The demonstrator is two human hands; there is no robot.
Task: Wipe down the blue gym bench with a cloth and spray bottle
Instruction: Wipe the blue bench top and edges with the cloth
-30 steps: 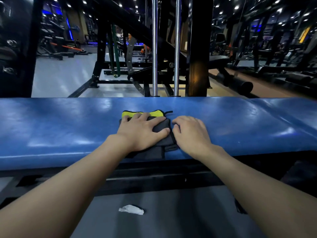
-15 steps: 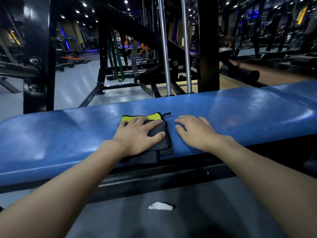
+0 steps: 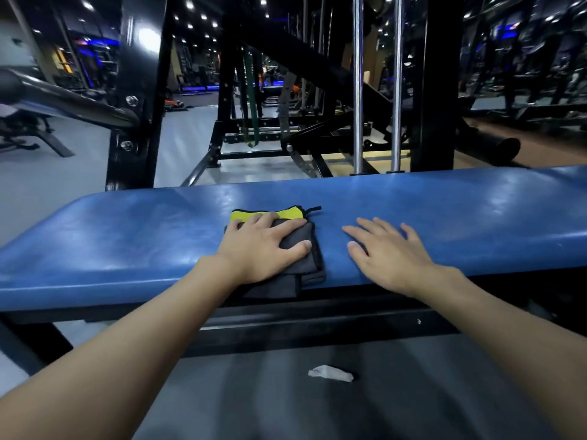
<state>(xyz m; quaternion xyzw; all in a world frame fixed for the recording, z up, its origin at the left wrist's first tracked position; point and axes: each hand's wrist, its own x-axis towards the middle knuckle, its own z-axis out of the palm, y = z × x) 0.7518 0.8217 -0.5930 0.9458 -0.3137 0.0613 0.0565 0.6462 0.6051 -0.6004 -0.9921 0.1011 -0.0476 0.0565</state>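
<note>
A person's left hand [image 3: 263,249] lies flat on a folded dark grey microfibre cloth with a yellow-green band [image 3: 305,237], fingers straight and spread, thumb out to the side, pressing rather than clutching it. The cloth sits on the near half of the padded blue vinyl gym bench [image 3: 143,233]. Its long axis runs across the bench's width, with the yellow band pointing away from the person and the grey end drooping over the near edge. The bench itself runs left to right, rounded end at left.

The right hand [image 3: 390,252] rests palm-down on bare vinyl, fingers splayed, holding nothing. It is now clearly apart from the cloth, where half a second earlier it lay just beside it and a second ago touched its edge. The left hand has kept its place on the cloth.

Below, a crumpled white paper scrap [image 3: 330,373] lies on the grey floor [image 3: 254,408]. Two chrome guide rods [image 3: 358,90] rise behind the bench.
</note>
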